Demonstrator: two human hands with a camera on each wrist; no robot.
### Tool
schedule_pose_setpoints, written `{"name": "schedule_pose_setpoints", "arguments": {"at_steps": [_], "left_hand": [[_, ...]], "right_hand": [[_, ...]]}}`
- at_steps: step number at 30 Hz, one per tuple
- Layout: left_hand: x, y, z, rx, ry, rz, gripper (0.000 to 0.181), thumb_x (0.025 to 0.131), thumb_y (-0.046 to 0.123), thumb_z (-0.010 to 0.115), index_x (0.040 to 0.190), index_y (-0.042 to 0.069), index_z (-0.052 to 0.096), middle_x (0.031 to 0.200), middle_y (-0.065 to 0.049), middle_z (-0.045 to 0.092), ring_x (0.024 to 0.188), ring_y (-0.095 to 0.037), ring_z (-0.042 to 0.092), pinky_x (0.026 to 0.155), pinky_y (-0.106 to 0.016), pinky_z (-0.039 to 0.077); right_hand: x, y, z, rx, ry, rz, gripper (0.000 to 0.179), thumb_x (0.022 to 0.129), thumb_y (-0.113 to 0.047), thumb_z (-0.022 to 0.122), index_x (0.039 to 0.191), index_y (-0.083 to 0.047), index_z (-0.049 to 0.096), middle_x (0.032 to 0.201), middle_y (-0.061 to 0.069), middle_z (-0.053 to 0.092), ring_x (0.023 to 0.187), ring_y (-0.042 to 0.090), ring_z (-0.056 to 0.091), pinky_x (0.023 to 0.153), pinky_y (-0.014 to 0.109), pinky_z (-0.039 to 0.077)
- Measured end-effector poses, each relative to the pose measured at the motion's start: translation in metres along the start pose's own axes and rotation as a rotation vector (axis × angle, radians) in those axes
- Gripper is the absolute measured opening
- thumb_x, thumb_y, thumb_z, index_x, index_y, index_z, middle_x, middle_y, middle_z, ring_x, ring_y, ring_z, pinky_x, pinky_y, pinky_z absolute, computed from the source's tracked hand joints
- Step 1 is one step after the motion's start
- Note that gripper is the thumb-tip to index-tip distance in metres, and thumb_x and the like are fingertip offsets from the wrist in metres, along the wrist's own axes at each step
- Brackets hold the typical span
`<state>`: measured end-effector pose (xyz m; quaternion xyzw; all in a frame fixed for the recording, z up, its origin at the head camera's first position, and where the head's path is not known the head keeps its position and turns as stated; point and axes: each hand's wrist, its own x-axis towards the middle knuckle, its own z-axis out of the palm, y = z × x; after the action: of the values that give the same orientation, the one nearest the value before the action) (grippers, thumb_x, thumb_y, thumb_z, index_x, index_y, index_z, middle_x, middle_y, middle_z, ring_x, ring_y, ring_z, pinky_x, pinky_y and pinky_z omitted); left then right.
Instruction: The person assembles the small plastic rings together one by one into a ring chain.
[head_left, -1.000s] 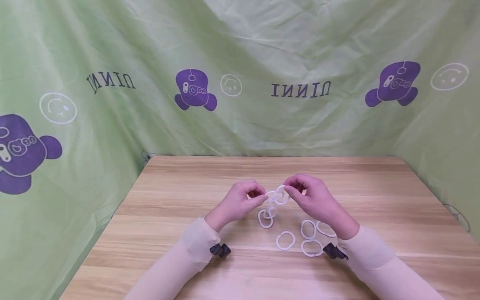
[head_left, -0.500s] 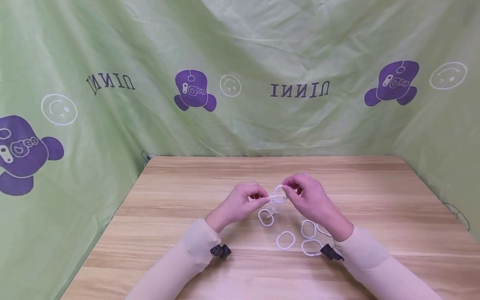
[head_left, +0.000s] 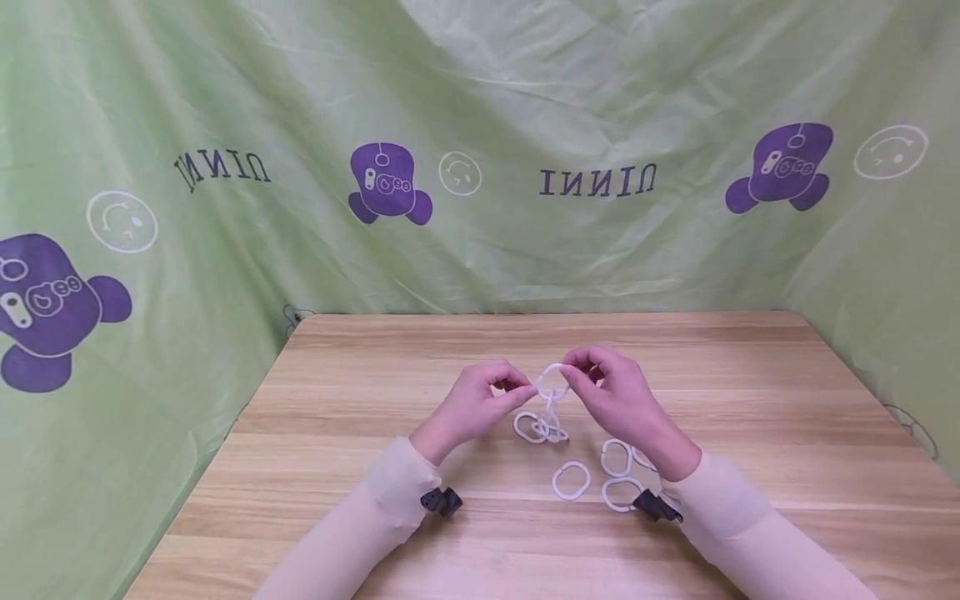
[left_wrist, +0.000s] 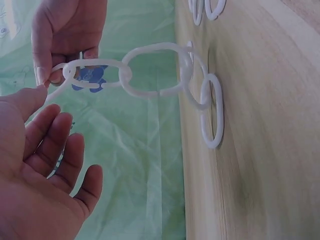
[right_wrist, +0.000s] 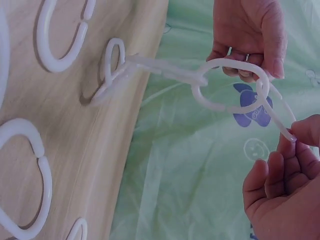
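A chain of several white plastic links hangs between my hands, its top link (head_left: 552, 365) upright and the lower links (head_left: 522, 417) reaching the table. My left hand (head_left: 480, 402) pinches the top link's left side between thumb and index finger. On the opposite side, my right hand (head_left: 622, 404) pinches the same link with thumb and fingertips. In the left wrist view the second link (left_wrist: 97, 62) passes through it, a third link (left_wrist: 150, 47) follows, and the end link (left_wrist: 219, 112) stands near the wood. Other left fingers (left_wrist: 70, 157) are loosely curled.
Several loose white links lie nearer the front, one of them (head_left: 556, 485) alone and others (head_left: 606, 501) beside the right wrist. The wooden table (head_left: 390, 350) ends at a green curtain (head_left: 495, 250). Black wrist cameras (head_left: 441, 502) sit on both sleeves.
The left fingertips have gone from a lower link to the top link's side. The right hand has shifted slightly left, and the chain now hangs straight below the top link.
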<state>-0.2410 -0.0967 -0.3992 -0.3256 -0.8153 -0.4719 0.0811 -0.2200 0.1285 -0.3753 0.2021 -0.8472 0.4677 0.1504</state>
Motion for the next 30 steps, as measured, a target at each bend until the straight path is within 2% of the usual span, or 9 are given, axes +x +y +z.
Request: {"name": "schedule_pose_setpoints", "arguments": {"at_steps": [7,11,16,23,30], "left_hand": [[0.001,0.005,-0.001,-0.053,0.005,0.036,0.006,0.089,0.015,0.074,0.088,0.009,0.073,0.080,0.006,0.066,0.077,-0.009,0.060,0.073,-0.041,0.053],[0.000,0.005,-0.003,-0.057,0.008,0.022,0.005,0.089,0.015,0.074,0.088,0.010,0.073,0.080,0.008,0.066,0.076,-0.009,0.061,0.075,-0.039,0.053],[-0.001,0.006,-0.009,-0.053,0.020,-0.012,0.004,0.090,0.016,0.073,0.090,0.012,0.073,0.081,0.009,0.067,0.077,-0.010,0.061,0.071,-0.038,0.053],[0.000,0.008,-0.015,-0.075,0.043,-0.054,0.006,0.091,0.016,0.072,0.091,0.010,0.073,0.082,0.006,0.067,0.078,-0.012,0.061,0.068,-0.040,0.054],[0.000,0.006,-0.016,-0.066,0.052,-0.059,0.006,0.091,0.017,0.072,0.091,0.011,0.073,0.082,0.006,0.067,0.078,-0.012,0.060,0.066,-0.038,0.052]], "right_hand": [[0.001,-0.004,0.002,0.123,-0.006,0.082,0.012,0.094,-0.019,0.068,0.098,-0.008,0.068,0.085,0.004,0.063,0.075,0.020,0.057,0.063,0.027,0.047],[0.001,-0.007,0.004,0.204,-0.008,0.105,0.015,0.094,-0.020,0.068,0.098,-0.005,0.067,0.085,0.007,0.063,0.071,0.019,0.056,0.058,0.026,0.045],[0.000,-0.007,0.008,0.279,-0.011,0.106,0.015,0.094,-0.017,0.068,0.098,-0.003,0.065,0.087,0.009,0.061,0.071,0.017,0.056,0.059,0.025,0.046],[-0.003,-0.006,0.009,0.260,-0.053,0.138,0.015,0.095,-0.019,0.068,0.099,-0.006,0.065,0.090,0.008,0.063,0.078,0.020,0.059,0.066,0.027,0.049],[-0.006,0.007,0.003,0.167,-0.126,0.138,0.011,0.095,-0.018,0.067,0.099,-0.009,0.065,0.089,0.004,0.063,0.080,0.021,0.057,0.068,0.028,0.048]]}}
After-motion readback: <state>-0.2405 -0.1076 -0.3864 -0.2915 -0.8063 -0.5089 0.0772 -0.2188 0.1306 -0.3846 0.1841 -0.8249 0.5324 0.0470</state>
